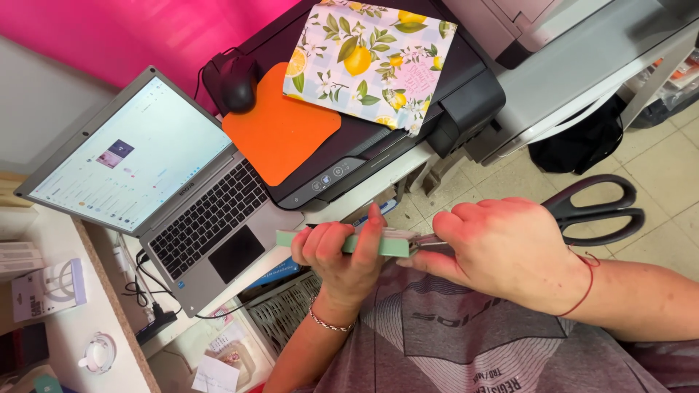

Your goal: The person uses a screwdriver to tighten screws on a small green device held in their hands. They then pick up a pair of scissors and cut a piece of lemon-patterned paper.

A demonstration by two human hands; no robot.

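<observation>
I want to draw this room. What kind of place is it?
Probably a small home office or craft corner: an open laptop, a printer with a mouse on top, and hands cutting a green card with scissors.

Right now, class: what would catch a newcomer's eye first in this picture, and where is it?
At centre, the left hand pinches a thin pale-green booklet, while the right hand works black-handled scissors against its edge. Behind, on a black printer, lie a lemon-patterned folder and an orange mat. An open laptop glows at the left.
</observation>
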